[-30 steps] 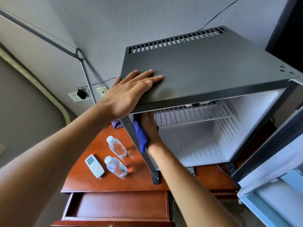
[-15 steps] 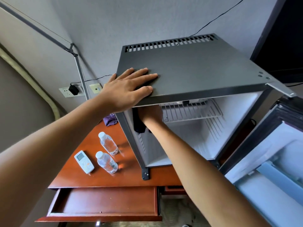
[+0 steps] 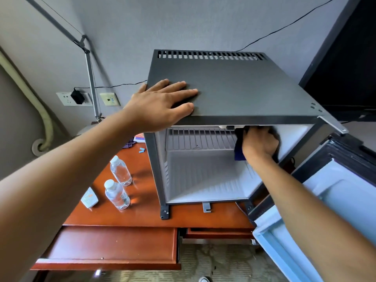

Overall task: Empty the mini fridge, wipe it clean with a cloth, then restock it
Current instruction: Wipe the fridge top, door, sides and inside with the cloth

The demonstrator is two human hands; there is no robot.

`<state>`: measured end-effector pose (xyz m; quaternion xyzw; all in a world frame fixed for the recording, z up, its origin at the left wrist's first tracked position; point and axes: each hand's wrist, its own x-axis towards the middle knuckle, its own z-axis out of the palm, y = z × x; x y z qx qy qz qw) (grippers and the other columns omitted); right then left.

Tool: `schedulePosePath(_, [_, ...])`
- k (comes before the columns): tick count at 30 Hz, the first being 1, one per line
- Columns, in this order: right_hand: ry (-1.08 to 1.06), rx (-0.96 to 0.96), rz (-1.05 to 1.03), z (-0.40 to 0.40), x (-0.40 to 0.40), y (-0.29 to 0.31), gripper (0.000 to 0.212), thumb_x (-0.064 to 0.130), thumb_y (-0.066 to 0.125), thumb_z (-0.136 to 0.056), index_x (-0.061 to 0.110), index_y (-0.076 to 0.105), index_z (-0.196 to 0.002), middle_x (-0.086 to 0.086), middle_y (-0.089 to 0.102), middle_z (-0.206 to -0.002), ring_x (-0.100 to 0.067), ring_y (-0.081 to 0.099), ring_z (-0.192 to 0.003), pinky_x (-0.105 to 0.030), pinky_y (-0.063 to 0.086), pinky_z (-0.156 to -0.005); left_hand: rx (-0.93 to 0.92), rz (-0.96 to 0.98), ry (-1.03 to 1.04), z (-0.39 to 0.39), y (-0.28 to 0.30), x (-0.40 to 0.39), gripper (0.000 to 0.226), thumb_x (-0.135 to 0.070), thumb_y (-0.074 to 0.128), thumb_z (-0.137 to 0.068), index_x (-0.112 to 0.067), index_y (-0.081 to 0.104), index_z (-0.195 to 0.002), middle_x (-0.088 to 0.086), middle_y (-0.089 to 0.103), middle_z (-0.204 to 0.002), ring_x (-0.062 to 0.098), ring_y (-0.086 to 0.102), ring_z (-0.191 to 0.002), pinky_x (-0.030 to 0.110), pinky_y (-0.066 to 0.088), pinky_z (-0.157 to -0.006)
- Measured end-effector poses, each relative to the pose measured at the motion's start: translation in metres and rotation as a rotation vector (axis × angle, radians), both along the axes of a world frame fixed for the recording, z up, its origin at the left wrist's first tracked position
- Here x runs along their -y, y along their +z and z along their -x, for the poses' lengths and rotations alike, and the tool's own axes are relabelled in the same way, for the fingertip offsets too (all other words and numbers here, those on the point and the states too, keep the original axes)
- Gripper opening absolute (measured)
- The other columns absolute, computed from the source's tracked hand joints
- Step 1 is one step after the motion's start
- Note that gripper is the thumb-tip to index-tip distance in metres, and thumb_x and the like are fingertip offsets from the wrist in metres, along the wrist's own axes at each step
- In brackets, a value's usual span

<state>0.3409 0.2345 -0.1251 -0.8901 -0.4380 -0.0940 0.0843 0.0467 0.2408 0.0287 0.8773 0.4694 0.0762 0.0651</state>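
Right hand [image 3: 259, 144] clamped on dark blue cloth [image 3: 239, 152] against upper right inner wall of open grey metal mini fridge [image 3: 234, 92]. Left hand [image 3: 162, 102] spread flat on its top, well apart from the cloth. Unwiped floor judged below, nearer the right hand.

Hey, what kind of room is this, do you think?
Probably a hotel room. A mini fridge sits on a wooden desk beside two small water bottles, with what looks like an air-conditioner remote next to them and patterned carpet below.
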Motion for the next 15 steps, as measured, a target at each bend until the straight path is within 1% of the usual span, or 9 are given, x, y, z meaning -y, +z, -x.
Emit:
schedulePosePath(2, [-0.016,-0.108,-0.067,-0.002,-0.005,-0.006,0.038,0.026,0.045,-0.104,0.007,0.061,-0.133,-0.023,0.055,-0.135,-0.043,0.063,-0.111,-0.041,0.048,-0.077,-0.007,-0.007,0.004,-0.001,-0.001,-0.001,0.069,-0.080,0.008,-0.083,-0.065,0.014,-0.150,-0.025,0.011,-0.167,0.014,0.005,-0.158,0.060,0.006,-0.124])
schedulePosePath(4, [-0.056,-0.228,-0.128,0.015,-0.012,-0.011,0.040,0.024,0.044,-0.102,0.005,0.057,-0.135,-0.022,0.057,-0.135,-0.041,0.061,-0.114,-0.036,0.035,-0.073,-0.013,-0.023,0.004,-0.002,-0.001,-0.001,0.068,-0.079,0.008,-0.084,-0.065,0.014,-0.150,-0.025,0.011,-0.167,0.015,0.005,-0.158,0.061,0.007,-0.124])
schedulePosePath(5, [-0.086,-0.275,-0.166,0.030,-0.013,-0.010,0.039,0.024,0.044,-0.102,0.006,0.056,-0.134,-0.021,0.061,-0.132,-0.041,0.062,-0.114,-0.035,0.033,-0.073,-0.014,-0.029,0.003,-0.002,-0.002,-0.001,0.067,-0.079,0.009,-0.085,-0.065,0.014,-0.150,-0.025,0.012,-0.167,0.015,0.006,-0.158,0.061,0.007,-0.124])
schedulePosePath(6, [-0.085,-0.323,-0.194,0.046,-0.016,-0.010,0.036,0.026,0.045,-0.103,0.007,0.058,-0.130,-0.020,0.066,-0.126,-0.040,0.064,-0.112,-0.036,0.035,-0.073,-0.011,-0.034,0.005,-0.003,-0.003,0.000,0.066,-0.078,0.009,-0.086,-0.065,0.015,-0.151,-0.024,0.012,-0.167,0.016,0.007,-0.158,0.061,0.007,-0.124])
schedulePosePath(9, [0.194,-0.256,-0.064,0.117,-0.018,0.003,0.032,0.035,0.049,-0.103,0.015,0.069,-0.117,-0.012,0.073,-0.116,-0.035,0.068,-0.108,-0.036,0.046,-0.079,-0.009,-0.055,0.010,-0.005,-0.002,0.002,0.065,-0.076,0.010,-0.087,-0.064,0.017,-0.151,-0.024,0.015,-0.167,0.016,0.010,-0.157,0.060,0.010,-0.124])
schedulePosePath(10, [0.321,-0.245,-0.055,0.138,-0.018,0.008,0.033,0.040,0.051,-0.102,0.018,0.069,-0.119,-0.011,0.073,-0.118,-0.035,0.067,-0.109,-0.035,0.047,-0.081,-0.012,-0.071,0.009,-0.005,-0.002,0.004,0.064,-0.075,0.011,-0.088,-0.063,0.018,-0.151,-0.023,0.016,-0.167,0.016,0.012,-0.157,0.058,0.012,-0.124])
schedulePosePath(12, [0.526,-0.297,-0.054,0.170,-0.013,0.016,0.041,0.050,0.055,-0.098,0.023,0.065,-0.127,-0.008,0.071,-0.123,-0.035,0.065,-0.113,-0.036,0.047,-0.080,-0.008,-0.126,0.017,-0.006,-0.002,0.009,0.063,-0.070,0.012,-0.091,-0.058,0.024,-0.152,-0.021,0.023,-0.166,0.016,0.019,-0.156,0.054,0.019,-0.122])
schedulePosePath(14, [0.609,-0.294,-0.036,0.172,-0.010,0.022,0.042,0.052,0.054,-0.097,0.025,0.063,-0.128,-0.008,0.070,-0.125,-0.036,0.064,-0.115,-0.035,0.042,-0.075,0.045,-0.236,0.029,-0.007,-0.005,0.019,0.059,-0.061,0.019,-0.097,-0.048,0.039,-0.151,-0.016,0.036,-0.162,0.019,0.032,-0.151,0.049,0.028,-0.118])
schedulePosePath(15, [0.632,-0.258,0.005,0.163,-0.008,0.024,0.042,0.051,0.051,-0.098,0.025,0.063,-0.129,-0.009,0.069,-0.126,-0.036,0.063,-0.116,-0.035,0.041,-0.076,0.104,-0.322,0.004,-0.008,-0.009,0.029,0.055,-0.053,0.026,-0.100,-0.040,0.050,-0.147,-0.010,0.046,-0.157,0.022,0.041,-0.146,0.049,0.032,-0.117])
